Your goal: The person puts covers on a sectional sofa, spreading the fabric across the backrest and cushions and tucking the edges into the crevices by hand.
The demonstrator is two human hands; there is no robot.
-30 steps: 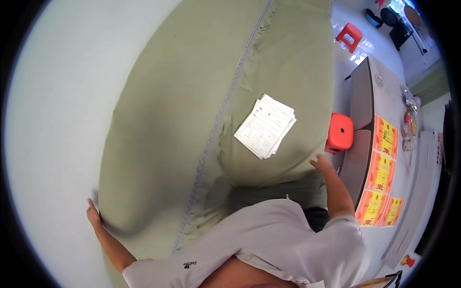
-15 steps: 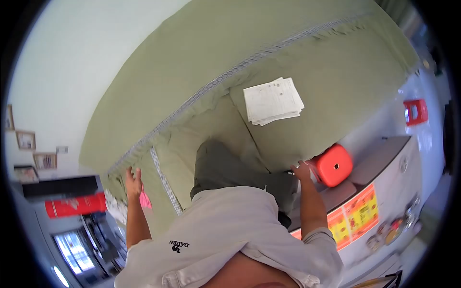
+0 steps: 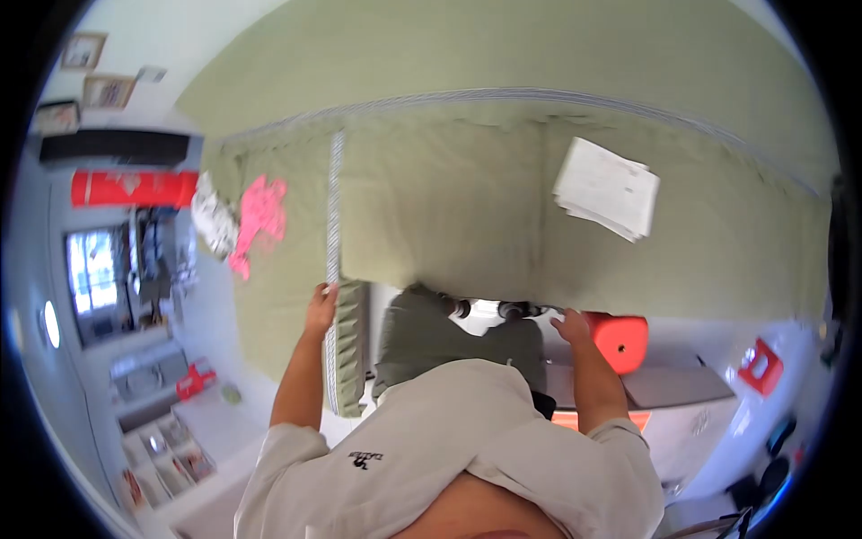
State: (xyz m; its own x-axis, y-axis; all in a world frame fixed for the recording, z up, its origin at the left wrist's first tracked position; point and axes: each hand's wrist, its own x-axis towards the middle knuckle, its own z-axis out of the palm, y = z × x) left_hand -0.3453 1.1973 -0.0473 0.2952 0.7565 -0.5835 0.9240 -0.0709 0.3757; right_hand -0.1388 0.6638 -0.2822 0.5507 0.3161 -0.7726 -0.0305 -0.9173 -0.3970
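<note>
A green sofa cover (image 3: 440, 207) with braided trim is spread over the long seat in front of me. My left hand (image 3: 321, 312) is at the braided trim on the left armrest, its fingers closed on the cover's edge. At the front edge of the seat, my right hand (image 3: 569, 326) has its fingers closed on the cover, just left of a red stool (image 3: 620, 345). A stack of white papers (image 3: 608, 190) lies on the right part of the seat. Parts of the fingers of both hands are hard to make out.
A pink cloth (image 3: 261, 211) and a white patterned cloth (image 3: 212, 218) lie at the far left of the sofa. Another red stool (image 3: 760, 367) stands on the floor at right. Behind my right arm is a low table (image 3: 678, 386).
The view has swung to the right and my legs are farther back from the seat. My left hand has come from open in the air down to the armrest trim. My right hand stays at the seat edge.
</note>
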